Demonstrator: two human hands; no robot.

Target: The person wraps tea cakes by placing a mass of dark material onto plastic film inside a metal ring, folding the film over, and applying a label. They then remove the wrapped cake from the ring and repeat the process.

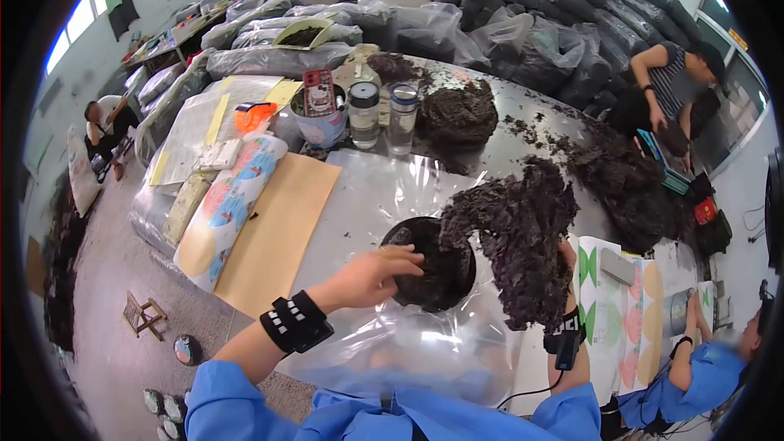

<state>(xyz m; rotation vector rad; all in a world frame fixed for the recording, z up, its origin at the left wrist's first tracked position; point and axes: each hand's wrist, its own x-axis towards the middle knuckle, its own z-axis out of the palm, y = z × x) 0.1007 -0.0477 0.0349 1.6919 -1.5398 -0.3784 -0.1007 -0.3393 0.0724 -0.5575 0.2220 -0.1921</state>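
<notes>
A large, crinkled clump of what looks like dark dried seaweed (pixel 531 237) hangs raised and tilted in my right hand (pixel 567 257). That hand is mostly hidden behind the clump, with part of it showing at the right edge. My left hand (pixel 371 278) reaches over the rim of a dark round bowl (pixel 469 282), its fingers stretched out and holding nothing. Dark material lies inside the bowl, and the clump's left end overhangs it. Clear plastic film (pixel 384 359) spreads under and around the bowl.
Behind the bowl stand two lidded bottles (pixel 401 118), a cup (pixel 320 126) holding a phone, and a round seaweed stack (pixel 457 114). An orange tape dispenser (pixel 255 116) and brown paper (pixel 282 229) lie left. More loose seaweed (pixel 629 180) lies right, near two people; another person sits far left.
</notes>
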